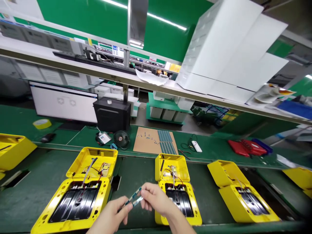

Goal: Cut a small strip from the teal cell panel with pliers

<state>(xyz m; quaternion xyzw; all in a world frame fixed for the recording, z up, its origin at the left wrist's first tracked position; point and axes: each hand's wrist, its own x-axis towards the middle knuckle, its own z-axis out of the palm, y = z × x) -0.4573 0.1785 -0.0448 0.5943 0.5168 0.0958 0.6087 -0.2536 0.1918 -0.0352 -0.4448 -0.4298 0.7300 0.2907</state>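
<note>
Both my hands meet low in the middle of the view, above the green conveyor belt (136,172). My left hand (114,216) and my right hand (153,198) pinch the ends of a small narrow green circuit strip (135,197), held tilted between them. Directly behind my right hand lies an open yellow case (176,191) with black cells and red wires inside. A larger open yellow case (78,191) lies to the left of my left hand.
A third open yellow case (240,195) lies to the right, more yellow cases at both edges. Behind the belt sit a cardboard sheet (148,140) with small parts, a black box (112,113), a small fan (121,139), a monitor (63,102), a tape roll (42,123) and red trays (246,147). White boxes (219,55) stand on the shelf above.
</note>
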